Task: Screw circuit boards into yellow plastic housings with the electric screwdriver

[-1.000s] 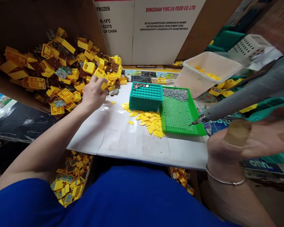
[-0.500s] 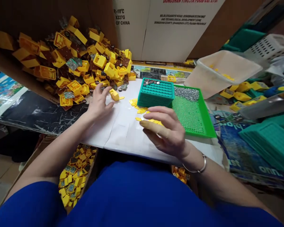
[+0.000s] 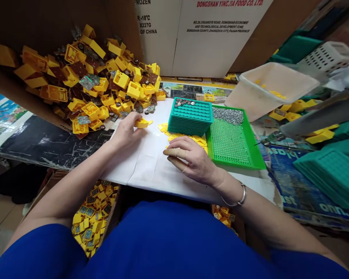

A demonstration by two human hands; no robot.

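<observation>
Evidently for easy reach, a heap of yellow casings (image 3: 90, 85) spills from the left towards the counter (image 3: 145, 170). Just beside it, the left hand (image 3: 126, 130) pinches one yellow casing (image 3: 142, 123) between thumb and fingers, seemingly to steady it. Teal trays (image 3: 189, 120) stand stacked, probably to save room, with flat yellow pieces (image 3: 200, 140) scattered in front. The right hand (image 3: 196, 161) curls near these; whether its fingertips pinch anything, I cannot tell. Rightmost, a green tray (image 3: 235, 143) keeps silver bits (image 3: 228, 115) contained.
</observation>
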